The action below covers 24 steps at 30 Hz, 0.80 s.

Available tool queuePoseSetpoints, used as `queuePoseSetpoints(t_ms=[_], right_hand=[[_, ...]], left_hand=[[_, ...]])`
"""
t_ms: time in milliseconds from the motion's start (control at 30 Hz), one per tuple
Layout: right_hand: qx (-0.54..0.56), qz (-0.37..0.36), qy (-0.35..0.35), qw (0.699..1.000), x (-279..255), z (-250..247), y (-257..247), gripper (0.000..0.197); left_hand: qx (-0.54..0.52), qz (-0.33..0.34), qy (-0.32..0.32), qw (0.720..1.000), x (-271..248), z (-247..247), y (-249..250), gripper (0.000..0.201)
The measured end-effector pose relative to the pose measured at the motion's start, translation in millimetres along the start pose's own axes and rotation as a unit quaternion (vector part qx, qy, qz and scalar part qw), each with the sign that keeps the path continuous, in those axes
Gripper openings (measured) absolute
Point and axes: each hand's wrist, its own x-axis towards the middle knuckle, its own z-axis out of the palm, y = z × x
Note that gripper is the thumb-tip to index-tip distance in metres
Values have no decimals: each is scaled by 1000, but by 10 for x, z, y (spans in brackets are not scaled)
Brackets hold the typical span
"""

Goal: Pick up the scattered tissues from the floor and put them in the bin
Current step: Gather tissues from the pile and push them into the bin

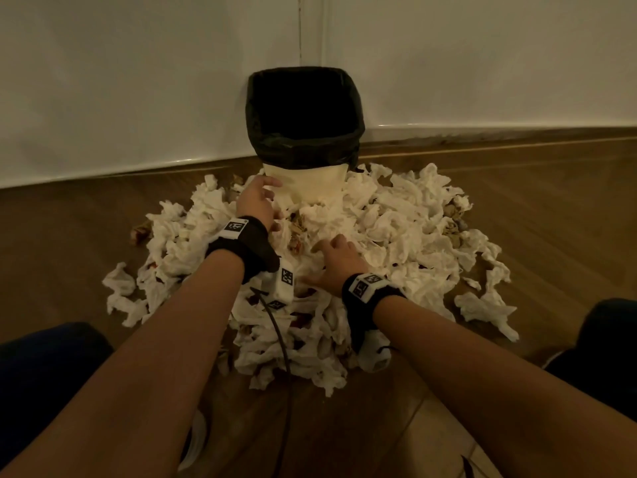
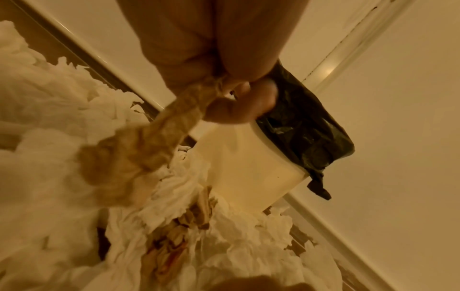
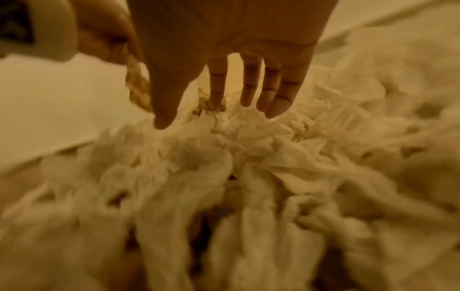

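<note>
**Tissue heap at bin, one brown piece lifted**

Nearest, at 6 o'clock: dark-clad knees low on both sides, forearms reaching forward over wooden floor.

Right hand at centre, fingers straight and spread, palm down, tips touching top of white tissues; nothing gripped.

Left hand further out at 11 o'clock, fingertips pinching a twisted brown tissue that hangs clear above heap, just beside bin wall.

Tissues piled round bin base, spilling out from 8 to 4 o'clock; brown scraps mixed in between hands.

Farthest, 12 o'clock: cream bin with black liner folded over rim, upright in corner against white wall. Bin contents too dark to make out.
</note>
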Motion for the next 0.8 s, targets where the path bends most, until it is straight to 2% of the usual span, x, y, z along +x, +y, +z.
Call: queuePoseSetpoints(t_ms=[100,200,300,367,433,500,600,733,800], right_hand=[[-102,-77,-59,990,-61,95,-6,63],[-106,-44,-96,989,-69,127,-24,31],[-30,-3,-99,995,-45,29,-5,24],[50,18,-76,996,-62,-88,37,22],[140,43,-44,988,-101,-237,105,21],[269,86,-9,959,-134,-390,194,19],[438,109,25,892,-192,-650,278,18],[563,116,88,813,-187,-916,255,19],[610,106,110,778,-194,-1064,210,16]], left_hand=[[88,55,37,994,57,-36,-49,35],[126,77,43,988,49,-38,14,26],[14,17,-20,1000,41,-2,152,25],[-87,-19,-53,995,5,6,256,28],[-168,-25,-81,982,-49,-4,341,31],[-237,-26,-122,964,-98,-28,425,38],[-305,-24,-149,940,-158,-61,601,52],[-338,15,-162,927,-214,-110,844,56],[-375,41,-175,909,-243,-119,993,56]])
